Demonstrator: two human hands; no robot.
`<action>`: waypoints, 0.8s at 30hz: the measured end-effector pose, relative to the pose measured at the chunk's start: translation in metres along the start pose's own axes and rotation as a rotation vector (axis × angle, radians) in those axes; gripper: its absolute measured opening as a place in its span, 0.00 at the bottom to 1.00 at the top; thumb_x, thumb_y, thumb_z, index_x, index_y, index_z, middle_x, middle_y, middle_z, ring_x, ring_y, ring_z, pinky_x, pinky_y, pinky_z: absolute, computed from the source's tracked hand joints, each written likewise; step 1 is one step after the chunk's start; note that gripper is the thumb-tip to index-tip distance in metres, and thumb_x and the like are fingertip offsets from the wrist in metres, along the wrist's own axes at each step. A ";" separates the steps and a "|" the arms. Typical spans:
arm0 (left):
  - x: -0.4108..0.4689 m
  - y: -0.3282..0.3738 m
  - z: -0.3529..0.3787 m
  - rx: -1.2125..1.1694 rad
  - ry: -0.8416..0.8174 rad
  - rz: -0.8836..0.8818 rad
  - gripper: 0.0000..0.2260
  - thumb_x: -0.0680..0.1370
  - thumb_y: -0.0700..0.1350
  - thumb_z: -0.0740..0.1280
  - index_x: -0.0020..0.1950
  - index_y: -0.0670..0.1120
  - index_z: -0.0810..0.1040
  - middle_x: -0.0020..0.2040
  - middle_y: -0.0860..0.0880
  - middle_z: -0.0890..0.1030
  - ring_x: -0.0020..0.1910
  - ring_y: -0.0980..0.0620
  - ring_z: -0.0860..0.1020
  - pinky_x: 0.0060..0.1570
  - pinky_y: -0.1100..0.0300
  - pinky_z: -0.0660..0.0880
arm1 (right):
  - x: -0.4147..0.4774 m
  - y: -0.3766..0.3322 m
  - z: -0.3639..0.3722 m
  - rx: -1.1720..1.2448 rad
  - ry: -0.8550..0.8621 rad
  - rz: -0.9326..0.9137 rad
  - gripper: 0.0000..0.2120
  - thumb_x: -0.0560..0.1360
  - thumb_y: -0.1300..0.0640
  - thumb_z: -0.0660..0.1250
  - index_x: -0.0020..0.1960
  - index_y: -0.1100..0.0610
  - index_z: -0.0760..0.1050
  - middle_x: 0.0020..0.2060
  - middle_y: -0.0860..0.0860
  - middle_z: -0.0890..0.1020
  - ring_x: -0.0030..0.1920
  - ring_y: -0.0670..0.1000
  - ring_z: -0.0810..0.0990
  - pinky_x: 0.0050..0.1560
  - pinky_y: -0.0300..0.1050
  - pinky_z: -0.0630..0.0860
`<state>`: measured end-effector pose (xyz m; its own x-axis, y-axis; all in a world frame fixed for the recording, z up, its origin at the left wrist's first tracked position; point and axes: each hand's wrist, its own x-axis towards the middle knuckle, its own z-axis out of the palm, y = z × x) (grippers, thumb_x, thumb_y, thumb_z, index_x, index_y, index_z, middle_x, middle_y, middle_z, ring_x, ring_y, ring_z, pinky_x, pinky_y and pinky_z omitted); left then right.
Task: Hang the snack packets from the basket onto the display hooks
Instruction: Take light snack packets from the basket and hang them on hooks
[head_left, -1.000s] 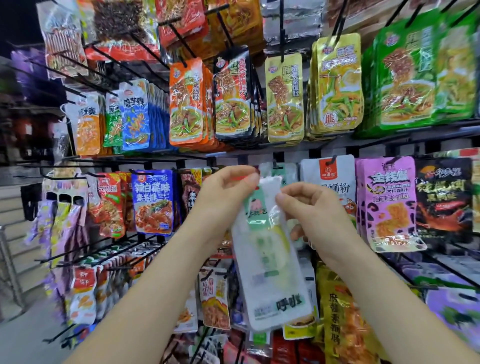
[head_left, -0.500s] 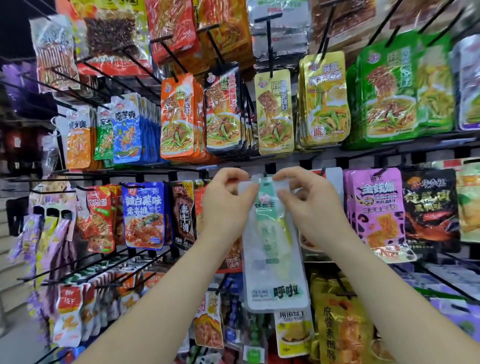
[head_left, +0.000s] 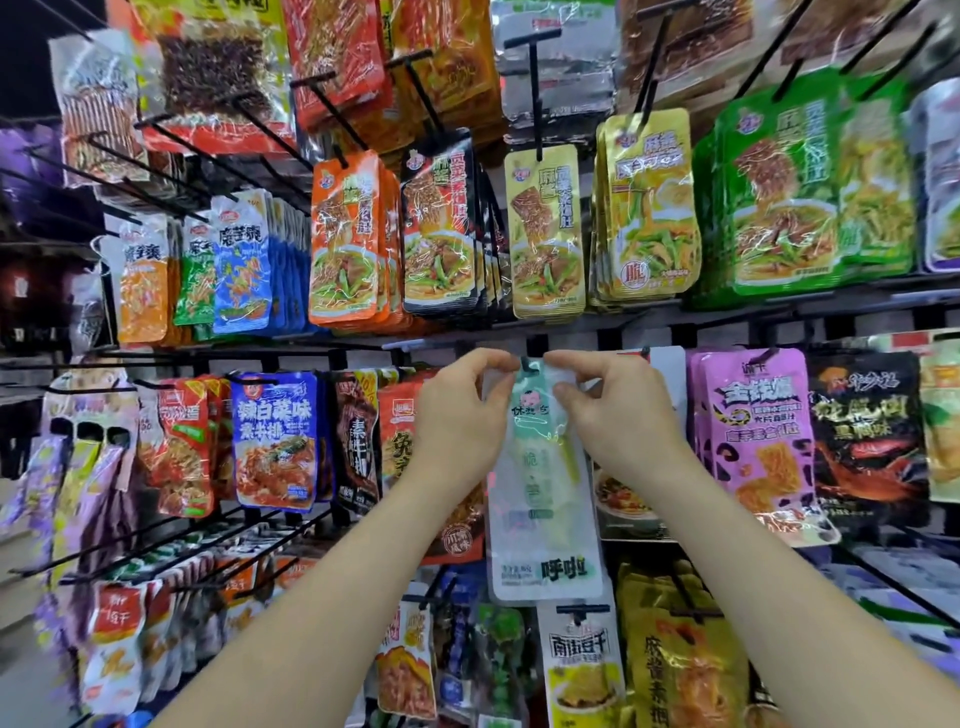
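We see the snack packet (head_left: 543, 499) at centre: smooth, glossy plastic film, partly clear and lightly crinkled. At 12 o'clock, silver foil pouches (head_left: 566, 78) gleam almost like mirrors. The display hooks (head_left: 535, 104) look like thin black matt rod. Orange packets (head_left: 345, 239) at 11 o'clock and pink packets (head_left: 753, 441) at 3 o'clock show shiny, wrinkled film.

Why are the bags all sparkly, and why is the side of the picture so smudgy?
Head view: light glints off the crinkly orange packets; the purple packets at the left edge are smeared with blur; the white packet in the middle looks sharper.
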<state>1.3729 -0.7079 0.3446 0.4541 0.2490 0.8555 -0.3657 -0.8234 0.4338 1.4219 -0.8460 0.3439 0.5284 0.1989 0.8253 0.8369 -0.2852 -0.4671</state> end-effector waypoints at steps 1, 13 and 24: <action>-0.001 0.000 0.000 0.018 -0.015 -0.005 0.07 0.78 0.42 0.67 0.54 0.50 0.81 0.44 0.59 0.78 0.44 0.57 0.77 0.42 0.67 0.67 | 0.000 0.000 -0.001 -0.012 -0.005 0.002 0.15 0.77 0.62 0.66 0.62 0.54 0.80 0.54 0.49 0.84 0.39 0.41 0.73 0.48 0.35 0.68; -0.023 -0.006 -0.009 0.262 -0.293 -0.086 0.29 0.77 0.48 0.68 0.75 0.59 0.60 0.35 0.50 0.78 0.35 0.54 0.77 0.36 0.61 0.71 | 0.002 0.010 0.010 -0.208 -0.031 -0.013 0.18 0.79 0.61 0.63 0.68 0.50 0.74 0.54 0.55 0.83 0.52 0.56 0.80 0.54 0.48 0.76; 0.001 -0.015 0.027 0.809 -0.383 0.035 0.31 0.79 0.39 0.64 0.76 0.47 0.52 0.49 0.40 0.80 0.49 0.37 0.79 0.43 0.46 0.76 | 0.001 0.013 0.020 -0.610 -0.143 0.003 0.24 0.78 0.59 0.60 0.73 0.49 0.63 0.48 0.57 0.81 0.47 0.60 0.80 0.36 0.46 0.69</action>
<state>1.4010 -0.7090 0.3311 0.7465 0.1487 0.6485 0.2346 -0.9709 -0.0473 1.4358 -0.8305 0.3325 0.5793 0.3087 0.7544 0.6260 -0.7612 -0.1693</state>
